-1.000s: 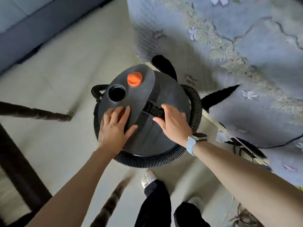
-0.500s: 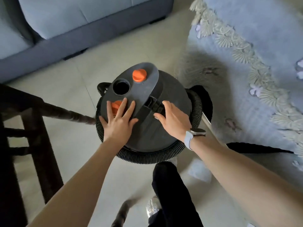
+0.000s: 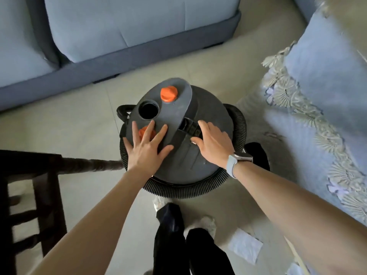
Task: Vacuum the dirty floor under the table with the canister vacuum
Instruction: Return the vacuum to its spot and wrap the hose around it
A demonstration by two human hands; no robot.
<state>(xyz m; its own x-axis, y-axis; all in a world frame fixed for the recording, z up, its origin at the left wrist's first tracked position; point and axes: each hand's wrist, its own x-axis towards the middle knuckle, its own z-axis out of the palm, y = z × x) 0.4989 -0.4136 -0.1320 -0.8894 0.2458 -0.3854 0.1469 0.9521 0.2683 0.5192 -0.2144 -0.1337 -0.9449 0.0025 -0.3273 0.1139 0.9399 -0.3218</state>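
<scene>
Both hands stay on the vacuum point(image 3: 178, 135): left hand point(image 3: 147, 147) flat, now covering an orange knob point(image 3: 146, 132); right hand point(image 3: 213, 143) grasping the handle point(image 3: 189, 127). Cleaning hasn't begun.

Canister vacuum point(image 3: 190, 135) showing dark grey, orange knob point(image 3: 168, 94) at 12 o'clock on its lid, ribbed black hose point(image 3: 184, 187) ringing it. Sofa point(image 3: 127, 28) at 11 o'clock showing blue-grey. Tablecloth point(image 3: 325, 92) at 3 o'clock showing pale blue, cream lace-patterned edge. Floor point(image 3: 59, 126) showing beige.

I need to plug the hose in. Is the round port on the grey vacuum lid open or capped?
Open: the round port on the grey canister vacuum lid shows a dark empty hole, beside the orange cap.
</scene>
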